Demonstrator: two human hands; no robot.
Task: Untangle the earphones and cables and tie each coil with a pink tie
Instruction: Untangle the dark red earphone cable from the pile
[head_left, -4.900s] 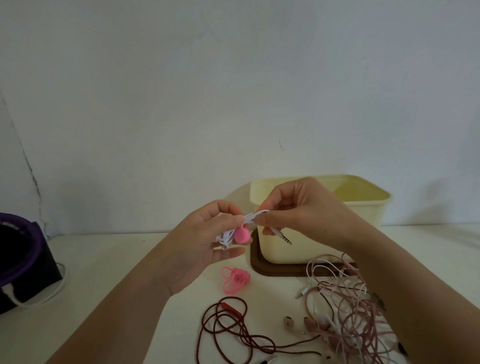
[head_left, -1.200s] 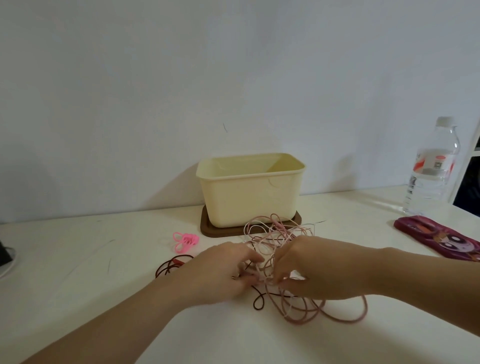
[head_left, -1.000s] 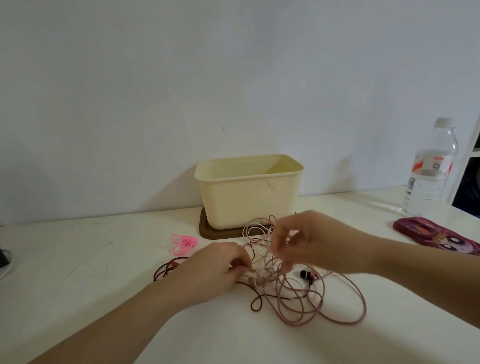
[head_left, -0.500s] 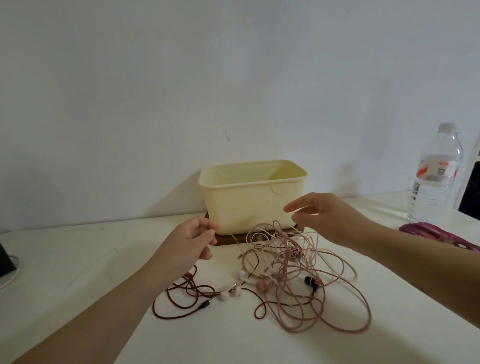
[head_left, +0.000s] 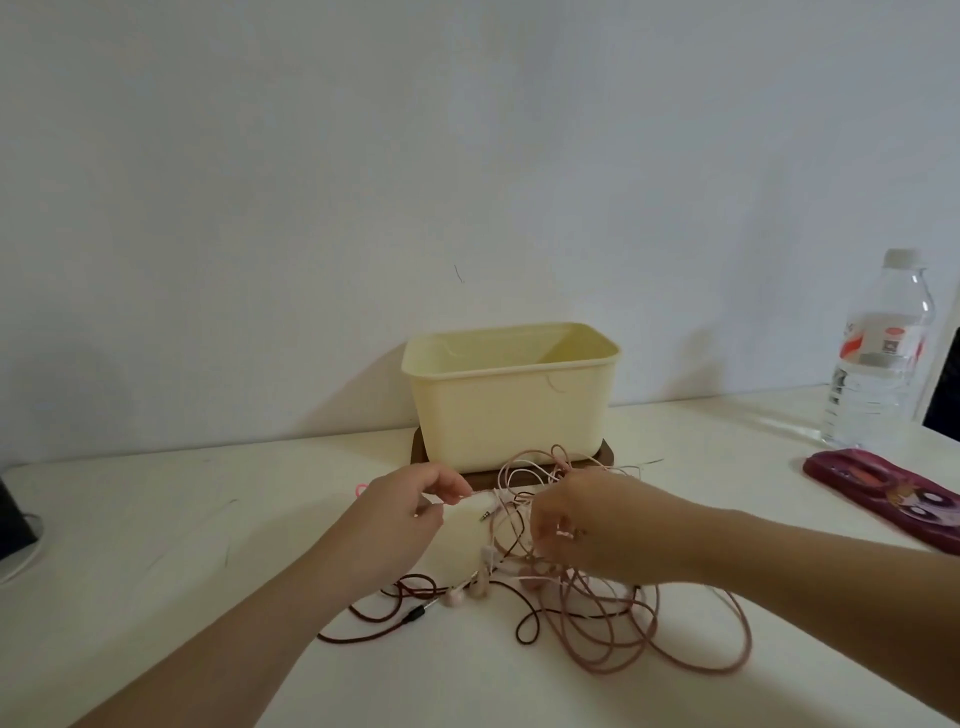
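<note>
Two hands are on one knot, and nothing on the table is coiled.

Left hand (head_left: 400, 525): thumb and forefinger pinch a pale strand (head_left: 480, 492), and the other fingers are loosely curled. The strand runs nearly straight from these fingertips to the right hand (head_left: 597, 525).

Right hand: the fingers are curled down into the top of the pink tangle (head_left: 623, 639) and grip a few strands. The knuckles hide which ones.

Positions:
- A jack plug (head_left: 485, 515) hangs just below the strand, between the two hands.
- The earbuds (head_left: 470, 592) lie on the table under that gap, on the wearer's side.
- The dark red cable (head_left: 384, 613) lies under the left wrist, and one of its loops runs on beneath the right hand into the pink mass.
- Most of the pink loops spread out beneath and beyond the right wrist.
- The pink ties (head_left: 360, 488) show only as a sliver past the outer edge of the left hand.
- The cream box (head_left: 511, 400) stands beyond both hands.

Step, as I judge it: untangling. One lead is being drawn out sideways from the bundle. Coiling and tying come later.

Next move, as I judge it:
- The left hand draws the strand away gently while the right hand keeps its hold slack, so the loops can slip instead of cinching.
- Leading with the plug end should pass through the loops most easily.
- The red cable must be lifted out of the pink loops, or the two will drag together.
- A tie will have to be fetched from behind the left hand once a coil exists.
</note>
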